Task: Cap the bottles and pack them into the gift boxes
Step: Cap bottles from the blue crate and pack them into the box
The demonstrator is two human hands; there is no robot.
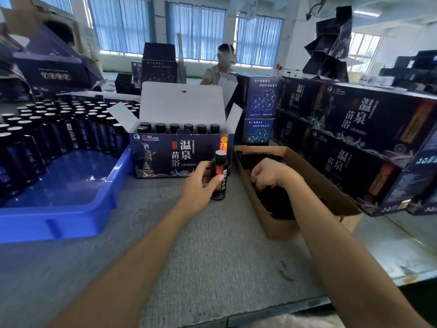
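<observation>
My left hand (201, 183) grips a dark bottle (220, 176) that stands upright on the grey table, just in front of the open gift box (182, 152). The bottle's top looks silvery, with no black cap on it. Inside the gift box a row of several black-capped bottles (181, 128) shows along the back. My right hand (272, 174) reaches into the brown cardboard box (305, 176) of black caps (276, 200), fingers curled down among them; whether it holds a cap is hidden.
A blue plastic tray (71, 192) at the left holds several uncapped bottles (47, 124). Stacked closed gift boxes (354, 138) line the right side. More boxes are piled at the back, where a person (220, 67) works.
</observation>
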